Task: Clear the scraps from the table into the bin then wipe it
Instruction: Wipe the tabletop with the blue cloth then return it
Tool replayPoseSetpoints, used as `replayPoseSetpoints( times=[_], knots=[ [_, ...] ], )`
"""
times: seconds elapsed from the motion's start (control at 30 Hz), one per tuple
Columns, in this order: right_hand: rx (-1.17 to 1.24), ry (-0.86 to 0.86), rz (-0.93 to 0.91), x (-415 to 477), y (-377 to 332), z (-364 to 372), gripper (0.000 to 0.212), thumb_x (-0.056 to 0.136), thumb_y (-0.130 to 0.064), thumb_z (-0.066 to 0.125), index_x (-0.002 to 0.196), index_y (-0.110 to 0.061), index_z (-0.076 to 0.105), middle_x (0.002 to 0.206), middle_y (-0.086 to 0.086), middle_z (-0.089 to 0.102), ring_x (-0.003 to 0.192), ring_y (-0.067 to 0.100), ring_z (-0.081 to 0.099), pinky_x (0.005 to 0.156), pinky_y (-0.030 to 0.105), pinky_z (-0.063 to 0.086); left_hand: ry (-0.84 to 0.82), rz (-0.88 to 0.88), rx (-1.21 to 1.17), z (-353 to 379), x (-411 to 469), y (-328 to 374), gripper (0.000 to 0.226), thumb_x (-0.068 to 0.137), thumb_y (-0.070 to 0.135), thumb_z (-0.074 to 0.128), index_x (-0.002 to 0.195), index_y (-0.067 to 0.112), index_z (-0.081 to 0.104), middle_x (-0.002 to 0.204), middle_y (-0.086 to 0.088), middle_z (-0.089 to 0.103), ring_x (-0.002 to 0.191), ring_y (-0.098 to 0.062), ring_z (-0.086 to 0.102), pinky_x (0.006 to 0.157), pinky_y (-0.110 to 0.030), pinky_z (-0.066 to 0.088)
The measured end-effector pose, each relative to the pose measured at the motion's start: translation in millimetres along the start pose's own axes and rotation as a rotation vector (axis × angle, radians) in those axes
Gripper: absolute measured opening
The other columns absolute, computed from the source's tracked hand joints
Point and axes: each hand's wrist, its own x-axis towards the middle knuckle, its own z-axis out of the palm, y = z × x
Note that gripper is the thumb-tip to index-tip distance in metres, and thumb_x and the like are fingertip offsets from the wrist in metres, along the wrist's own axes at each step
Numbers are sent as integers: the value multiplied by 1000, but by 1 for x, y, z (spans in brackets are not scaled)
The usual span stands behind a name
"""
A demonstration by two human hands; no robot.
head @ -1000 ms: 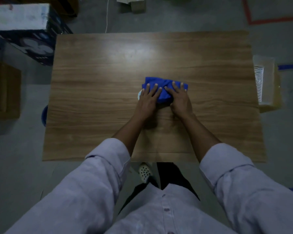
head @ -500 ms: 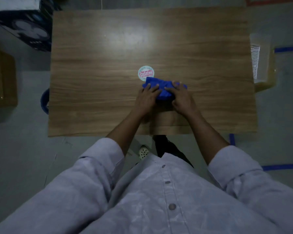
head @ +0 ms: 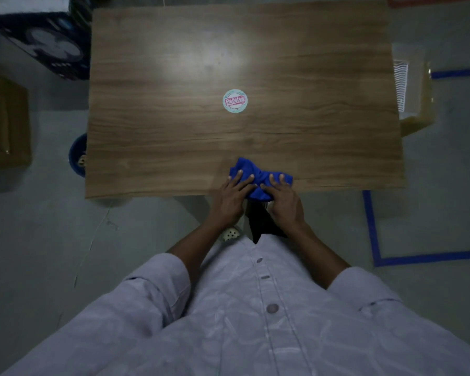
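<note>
A blue bin shows partly from beneath the desk's left edge. At the desk's near edge, just right of centre, the left hand presses flat on the cloth, fingers straight and spread apart. The cloth is bright blue, bunched and creased, and droops slightly over that edge. The right hand presses the cloth's right half, fingers straight and slightly apart.

Single head-worn view, steeply downward, wide-angle, above table near edge

blue floor tape at right — cardboard box at far left.
</note>
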Motion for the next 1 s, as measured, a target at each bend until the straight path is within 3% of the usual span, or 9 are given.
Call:
replayPoseSetpoints(
  times=[0.07,0.17,0.3,0.4,0.53,0.6,0.7,0.87,1.0],
  knots=[
    [-76,-123,31,-14,-8,-10,60,84,-1,59,141,-22,63,159,6,45,151,30,34,113,38,37,-51,39,-41,-2,-10,-3,73,65,0,41,134,1,63,146,-17,56,145,-42,39,117,-53,33],
    [50,-62,83,-28,-24,-37,56,77,-16,49,128,-22,72,122,17,71,115,39,63,81,36,46,-149,-16,-181,-41,-5,2,62,69,-4,52,130,-2,66,137,-25,61,134,-38,53,108,-40,43],
    [109,234,57,-13,-54,-64,58,83,-19,47,138,-17,62,127,19,67,110,40,62,85,41,48,156,164,-239,-106,43,21,61,64,23,47,114,1,75,126,-20,69,121,-32,62,99,-26,41],
    [45,439,-5,10,-72,-63,61,85,-25,44,144,-17,57,140,22,57,115,44,59,89,46,50,224,199,-101,-123,72,15,65,69,22,42,125,5,70,147,-24,52,141,-38,41,115,-40,31],
    [-58,-21,109,37,-51,-29,70,97,-36,62,159,-17,35,158,24,33,141,43,36,112,44,36,-189,-13,145,-88,72,-41,80,88,25,56,159,13,24,167,-25,0,154,-48,-4,124,-60,5],
    [-58,60,90,39,-43,-26,64,100,-48,55,152,-12,46,148,22,48,133,42,44,107,45,40,-43,-9,4,-67,56,-63,86,86,46,47,158,4,27,165,-28,13,153,-50,8,123,-61,9],
    [-76,475,-85,49,-43,-33,50,103,-35,39,137,-7,62,139,19,61,123,41,56,100,46,44,287,-143,-135,-60,38,-72,84,86,48,39,156,1,34,163,-22,27,153,-43,19,123,-55,13],
    [-173,156,-326,104,-44,4,68,103,-54,36,162,-20,29,172,7,13,159,32,7,125,47,12,438,-356,-70,-44,41,-92,73,93,47,34,159,16,33,168,-7,23,157,-29,11,125,-48,0],
    [-279,247,-268,134,-37,33,74,105,-57,34,165,-21,13,173,4,5,160,27,-1,128,48,9,558,-355,-14,-28,48,-107,62,100,42,38,156,16,38,166,-8,28,156,-29,16,126,-50,4]
  ],
)
